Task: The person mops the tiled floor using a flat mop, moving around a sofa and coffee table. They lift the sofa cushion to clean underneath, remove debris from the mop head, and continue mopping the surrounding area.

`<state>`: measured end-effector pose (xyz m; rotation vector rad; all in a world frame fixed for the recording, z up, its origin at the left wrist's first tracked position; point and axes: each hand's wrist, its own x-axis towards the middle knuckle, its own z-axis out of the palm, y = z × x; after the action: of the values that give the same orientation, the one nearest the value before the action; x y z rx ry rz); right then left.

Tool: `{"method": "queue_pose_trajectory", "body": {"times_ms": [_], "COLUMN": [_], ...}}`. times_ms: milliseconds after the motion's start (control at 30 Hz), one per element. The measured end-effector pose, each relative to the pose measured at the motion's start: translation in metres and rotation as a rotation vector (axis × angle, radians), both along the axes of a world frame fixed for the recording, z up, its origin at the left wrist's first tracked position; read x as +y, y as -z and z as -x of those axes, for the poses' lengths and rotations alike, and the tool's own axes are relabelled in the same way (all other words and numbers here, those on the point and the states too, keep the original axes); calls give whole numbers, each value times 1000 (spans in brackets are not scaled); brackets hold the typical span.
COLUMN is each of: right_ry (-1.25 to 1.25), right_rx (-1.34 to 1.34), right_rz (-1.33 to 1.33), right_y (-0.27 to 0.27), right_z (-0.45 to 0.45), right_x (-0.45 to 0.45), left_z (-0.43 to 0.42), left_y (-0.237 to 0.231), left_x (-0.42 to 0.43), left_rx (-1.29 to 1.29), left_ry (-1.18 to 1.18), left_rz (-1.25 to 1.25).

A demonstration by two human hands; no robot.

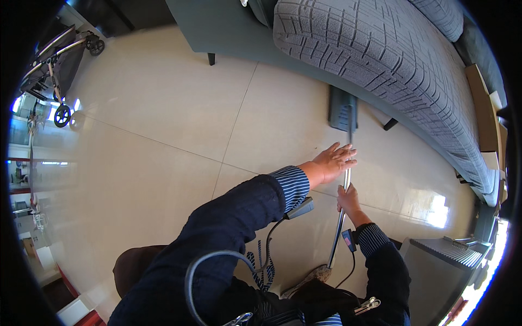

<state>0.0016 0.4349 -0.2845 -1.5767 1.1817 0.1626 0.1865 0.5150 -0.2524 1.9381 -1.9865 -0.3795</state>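
Note:
My right hand (348,201) is wrapped around a shiny metal pole (339,234), which slants from near my shoe up towards the sofa. Farther along the pole, my left hand (333,164) has its fingers spread over the shaft, and whether it touches the metal cannot be made out. A flat, dark grey plastic head (340,110), like that of a flat mop, lies on the floor at the pole's far end. Its rear part is hidden under the sofa (318,67).
A grey patterned cover (350,40) drapes the sofa, which has short dark legs (390,124). Cardboard boxes (483,110) stand at its right end. A folded wheeled frame (57,69) is at far left. A grey cabinet-like object (432,277) sits right of me on the tiled floor (163,183).

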Motion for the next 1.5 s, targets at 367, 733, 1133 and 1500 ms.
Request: {"method": "queue_pose_trajectory", "body": {"times_ms": [367,733,1133,1500], "right_ry": [-799,-744,100,186], "right_rx": [31,-188,-94,-236], "right_rz": [76,225,115,-26], "right_y": [-32,-35,-20,26], "right_z": [-22,16,99,-98], "right_x": [25,25,-19,-136], "left_z": [-14,11,82,-29], "left_y": [24,-5,4,16], "left_x": [85,93,-61,66], "left_rx": [-46,-100,-122,133], "left_ry": [-55,-40,74,-399], "left_rz": [-87,-31,246,266]}}
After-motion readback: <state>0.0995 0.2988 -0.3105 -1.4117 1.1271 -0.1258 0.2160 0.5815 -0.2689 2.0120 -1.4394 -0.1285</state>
